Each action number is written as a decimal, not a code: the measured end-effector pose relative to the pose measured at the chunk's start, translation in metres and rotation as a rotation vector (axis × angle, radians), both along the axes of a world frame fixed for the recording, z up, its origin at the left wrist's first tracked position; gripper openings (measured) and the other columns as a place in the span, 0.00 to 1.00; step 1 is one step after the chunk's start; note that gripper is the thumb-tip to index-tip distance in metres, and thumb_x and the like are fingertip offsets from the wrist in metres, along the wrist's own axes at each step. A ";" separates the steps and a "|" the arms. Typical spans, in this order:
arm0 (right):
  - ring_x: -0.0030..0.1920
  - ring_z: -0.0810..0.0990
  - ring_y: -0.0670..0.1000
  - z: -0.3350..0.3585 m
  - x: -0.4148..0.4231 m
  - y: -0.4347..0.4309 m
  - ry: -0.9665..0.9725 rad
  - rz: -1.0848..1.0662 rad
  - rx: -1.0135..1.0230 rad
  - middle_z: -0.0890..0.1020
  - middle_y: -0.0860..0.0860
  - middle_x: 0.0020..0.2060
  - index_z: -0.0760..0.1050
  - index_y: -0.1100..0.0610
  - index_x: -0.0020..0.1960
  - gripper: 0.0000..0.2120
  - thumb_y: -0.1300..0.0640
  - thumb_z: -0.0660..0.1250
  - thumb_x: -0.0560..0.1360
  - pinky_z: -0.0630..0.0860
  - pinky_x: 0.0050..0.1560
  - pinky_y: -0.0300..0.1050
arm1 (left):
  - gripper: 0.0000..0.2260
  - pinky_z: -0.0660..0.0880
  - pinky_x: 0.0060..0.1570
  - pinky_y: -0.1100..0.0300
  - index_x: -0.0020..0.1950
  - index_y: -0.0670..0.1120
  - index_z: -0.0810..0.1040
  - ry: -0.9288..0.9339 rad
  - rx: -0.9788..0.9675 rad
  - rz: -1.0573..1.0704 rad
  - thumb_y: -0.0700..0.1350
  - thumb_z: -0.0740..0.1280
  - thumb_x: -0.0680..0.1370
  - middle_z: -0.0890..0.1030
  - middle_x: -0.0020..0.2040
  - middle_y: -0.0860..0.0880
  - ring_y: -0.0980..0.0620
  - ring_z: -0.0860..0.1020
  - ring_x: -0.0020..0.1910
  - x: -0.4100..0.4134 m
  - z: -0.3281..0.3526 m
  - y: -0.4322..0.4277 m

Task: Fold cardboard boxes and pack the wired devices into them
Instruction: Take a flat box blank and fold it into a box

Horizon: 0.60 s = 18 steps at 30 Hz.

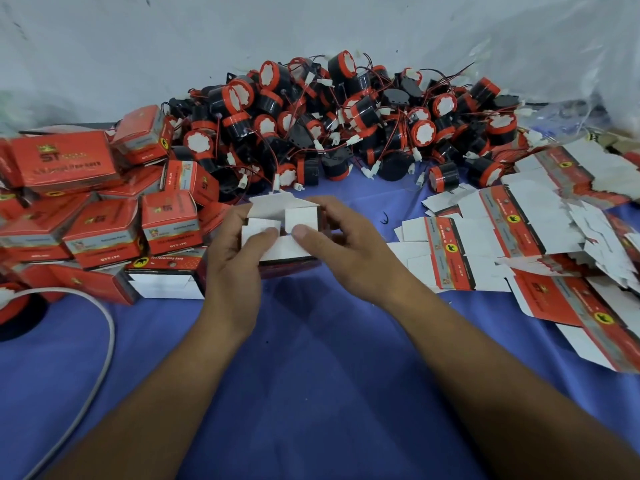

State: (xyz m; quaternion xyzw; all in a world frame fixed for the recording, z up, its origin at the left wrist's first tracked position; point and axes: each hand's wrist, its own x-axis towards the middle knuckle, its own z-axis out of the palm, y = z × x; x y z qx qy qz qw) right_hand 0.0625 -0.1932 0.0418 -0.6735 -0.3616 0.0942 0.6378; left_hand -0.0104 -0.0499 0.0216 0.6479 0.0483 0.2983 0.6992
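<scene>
- Step in hand, judged: closing the end flaps of one cardboard box [282, 237], held at centre over the counter [311, 375], just in front of the heap of wired devices [346, 123].
- Left hand [235, 258] and right hand [346, 251] both grip the cardboard box, fingers curled round its sides, each thumb pressing a white flap inward.
- To do it well: seat the small side flaps flat first, keep the walls square, then fold the long flap over and tuck its tongue along the crease without crushing corners.
- Hidden: fingers behind the box. Cannot tell whether a device is already inside.
- Print on the finished boxes [104, 220] is blurred; the flat blanks [519, 237] run off frame at right.
</scene>
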 end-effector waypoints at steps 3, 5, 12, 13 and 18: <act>0.46 0.80 0.42 -0.004 0.003 0.003 0.009 -0.073 0.067 0.82 0.44 0.45 0.78 0.53 0.59 0.09 0.55 0.68 0.79 0.78 0.50 0.39 | 0.20 0.75 0.54 0.65 0.71 0.51 0.68 -0.017 0.241 0.137 0.52 0.63 0.80 0.77 0.62 0.61 0.59 0.77 0.61 -0.004 -0.002 -0.008; 0.42 0.78 0.43 -0.006 0.006 0.004 0.073 -0.150 0.099 0.81 0.42 0.40 0.77 0.52 0.57 0.10 0.52 0.69 0.78 0.78 0.47 0.44 | 0.28 0.73 0.62 0.60 0.75 0.47 0.63 -0.051 0.377 0.189 0.54 0.65 0.78 0.72 0.69 0.56 0.57 0.72 0.68 -0.005 -0.003 -0.011; 0.38 0.76 0.46 -0.007 0.008 0.003 0.065 -0.142 0.048 0.77 0.45 0.36 0.72 0.50 0.53 0.12 0.45 0.70 0.75 0.77 0.38 0.45 | 0.40 0.58 0.70 0.72 0.76 0.37 0.64 -0.010 0.741 0.279 0.59 0.71 0.73 0.64 0.76 0.43 0.54 0.61 0.76 -0.006 -0.006 -0.021; 0.36 0.76 0.44 -0.006 0.008 0.001 0.049 -0.106 0.038 0.76 0.44 0.34 0.71 0.52 0.53 0.13 0.46 0.69 0.76 0.76 0.36 0.41 | 0.39 0.59 0.71 0.70 0.75 0.36 0.65 -0.021 0.750 0.285 0.57 0.73 0.72 0.64 0.76 0.43 0.52 0.62 0.76 -0.006 -0.006 -0.019; 0.36 0.72 0.42 -0.003 0.007 -0.002 0.133 0.004 -0.020 0.72 0.42 0.34 0.69 0.51 0.44 0.23 0.30 0.57 0.74 0.75 0.47 0.48 | 0.33 0.62 0.72 0.63 0.70 0.32 0.69 -0.073 0.870 0.299 0.52 0.70 0.74 0.69 0.72 0.38 0.44 0.67 0.73 -0.004 -0.006 -0.015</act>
